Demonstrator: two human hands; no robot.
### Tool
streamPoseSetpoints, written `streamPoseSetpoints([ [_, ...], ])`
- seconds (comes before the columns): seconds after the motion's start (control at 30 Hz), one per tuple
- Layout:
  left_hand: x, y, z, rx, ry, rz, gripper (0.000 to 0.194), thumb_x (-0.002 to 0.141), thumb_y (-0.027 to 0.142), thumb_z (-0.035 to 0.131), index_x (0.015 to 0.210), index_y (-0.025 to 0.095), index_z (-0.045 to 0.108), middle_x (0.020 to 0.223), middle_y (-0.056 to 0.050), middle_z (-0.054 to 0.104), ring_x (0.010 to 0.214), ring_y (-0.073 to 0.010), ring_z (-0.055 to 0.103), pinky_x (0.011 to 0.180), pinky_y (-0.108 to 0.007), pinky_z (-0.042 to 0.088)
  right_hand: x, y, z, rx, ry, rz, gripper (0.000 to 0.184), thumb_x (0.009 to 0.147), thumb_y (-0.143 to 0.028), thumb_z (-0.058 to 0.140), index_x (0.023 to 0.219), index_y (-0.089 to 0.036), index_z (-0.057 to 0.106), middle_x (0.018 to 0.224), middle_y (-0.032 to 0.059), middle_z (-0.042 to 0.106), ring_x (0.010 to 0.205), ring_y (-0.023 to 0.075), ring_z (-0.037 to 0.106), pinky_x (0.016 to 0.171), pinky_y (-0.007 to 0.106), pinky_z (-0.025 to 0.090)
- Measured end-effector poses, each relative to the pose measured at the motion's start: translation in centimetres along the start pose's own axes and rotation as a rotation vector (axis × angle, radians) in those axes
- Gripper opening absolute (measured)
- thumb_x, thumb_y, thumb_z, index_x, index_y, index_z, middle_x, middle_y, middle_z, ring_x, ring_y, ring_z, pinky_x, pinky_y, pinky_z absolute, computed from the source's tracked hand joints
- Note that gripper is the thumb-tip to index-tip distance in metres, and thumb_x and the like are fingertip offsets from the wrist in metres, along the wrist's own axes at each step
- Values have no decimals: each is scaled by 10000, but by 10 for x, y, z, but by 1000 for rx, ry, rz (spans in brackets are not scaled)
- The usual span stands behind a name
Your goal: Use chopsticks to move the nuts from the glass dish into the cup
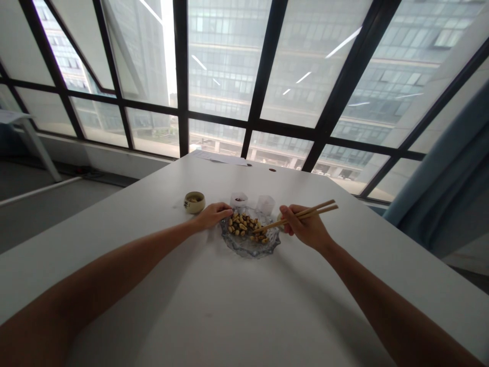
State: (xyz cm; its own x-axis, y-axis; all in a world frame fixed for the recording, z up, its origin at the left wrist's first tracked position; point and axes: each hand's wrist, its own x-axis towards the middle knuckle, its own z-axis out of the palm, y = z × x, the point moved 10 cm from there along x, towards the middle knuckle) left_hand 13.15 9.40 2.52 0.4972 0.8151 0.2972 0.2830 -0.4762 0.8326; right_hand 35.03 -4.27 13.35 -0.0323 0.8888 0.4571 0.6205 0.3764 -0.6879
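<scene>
A scalloped clear glass plate [250, 250] on the white table holds a pile of tan pistachio-like nuts [240, 224] mixed with small dark bits. My left hand [212, 216] has its fingers closed at the plate's left rim. In my right hand [303, 227] is a pair of wooden chopsticks [317, 209], their tips down among the nuts on the plate's right side. Whether the tips pinch a piece is too small to tell. Just behind the plate stand a translucent cup [239, 200] with something dark red inside and a second translucent cup [266, 204].
A small beige bowl [194, 203] with dark lettering and some contents sits left of the plate. Another pale cup [280, 222] is mostly hidden behind my right hand. Paper [219, 157] lies at the table's far edge, by the windows. A blue curtain [439, 188] hangs at the right.
</scene>
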Motion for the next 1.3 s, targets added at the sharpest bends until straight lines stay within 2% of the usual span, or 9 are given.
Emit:
streamPoseSetpoints([
  [0.3, 0, 2, 1, 5, -17, 0, 514, 796, 585, 581, 1013, 144, 733, 1012, -91, 759, 953, -254, 678, 851, -354, 536, -2, -14, 7, -93, -119, -62, 668, 903, -781, 473, 596, -200, 595, 477, 48, 627, 412, 142, 558, 389, 235, 415],
  [0.67, 0, -1, 1, 11, -13, -4, 541, 790, 611, 576, 1018, 146, 735, 1010, -91, 759, 958, -252, 674, 830, -338, 541, -1, -12, 0, -10, -65, -23, 663, 866, -796, 522, 598, -194, 602, 465, 48, 616, 389, 137, 545, 372, 236, 404],
  [1.03, 0, 1, 2, 18, -23, -8, 560, 794, 614, 561, 1024, 131, 729, 1018, -99, 757, 958, -254, 678, 843, -344, 543, -3, -16, 7, -48, -154, -46, 658, 891, -789, 482, 608, -202, 574, 461, 36, 612, 383, 126, 529, 367, 224, 389],
  [1.3, -1, 2, 3, 28, -9, 5, 517, 804, 596, 561, 995, 145, 727, 991, -93, 764, 936, -253, 689, 823, -353, 554, -2, -18, 0, -27, -95, -67, 648, 899, -762, 513, 592, -196, 589, 452, 35, 607, 377, 122, 528, 363, 221, 387],
])
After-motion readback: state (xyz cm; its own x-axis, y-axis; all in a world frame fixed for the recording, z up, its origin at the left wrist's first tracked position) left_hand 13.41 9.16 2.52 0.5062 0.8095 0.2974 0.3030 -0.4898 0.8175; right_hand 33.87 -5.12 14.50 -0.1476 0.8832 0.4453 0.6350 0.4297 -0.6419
